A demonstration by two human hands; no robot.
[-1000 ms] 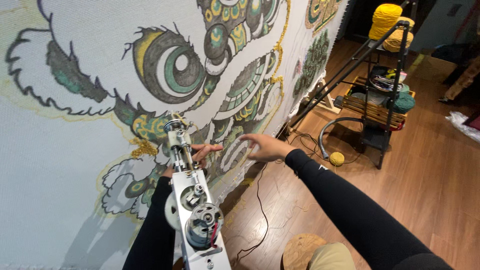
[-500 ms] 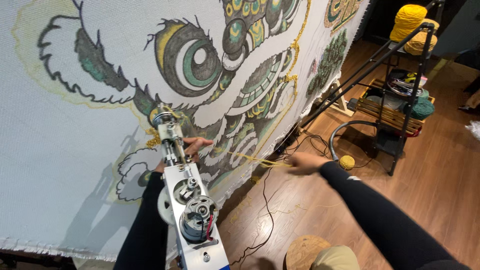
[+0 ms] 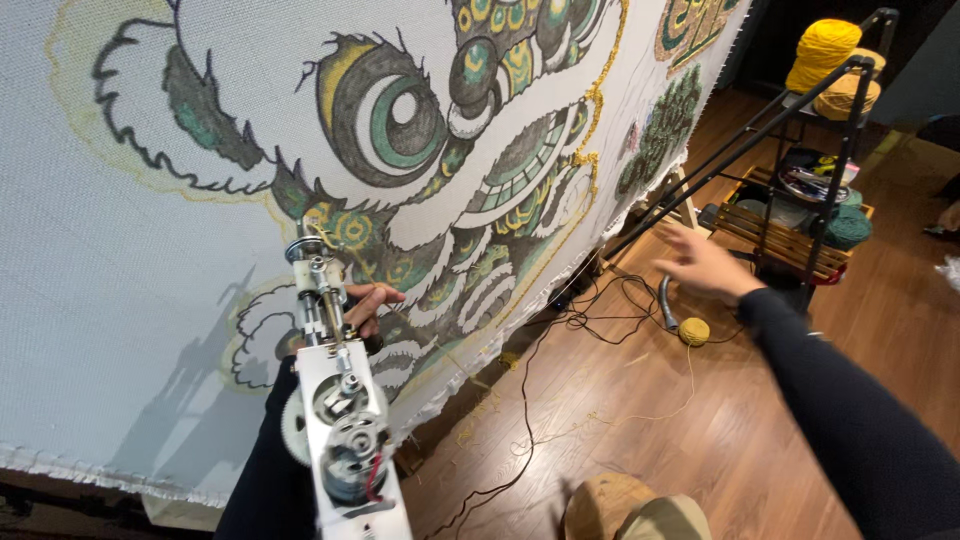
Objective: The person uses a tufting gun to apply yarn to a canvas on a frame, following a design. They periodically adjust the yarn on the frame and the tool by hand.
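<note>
Clearly, left hand (image 3: 365,305) grips the tufting gun (image 3: 335,400); right hand (image 3: 700,265), spread wide and empty, could snag the yellow yarn (image 3: 693,331), jerking the needle off the canvas (image 3: 120,260).

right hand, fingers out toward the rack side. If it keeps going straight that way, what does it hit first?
Probably the slanted black metal bars of the yarn rack: the right hand is open, fingers aimed up and left toward them and the edge of the stretched canvas. Depth is unclear, so it might pass short of both.
</note>
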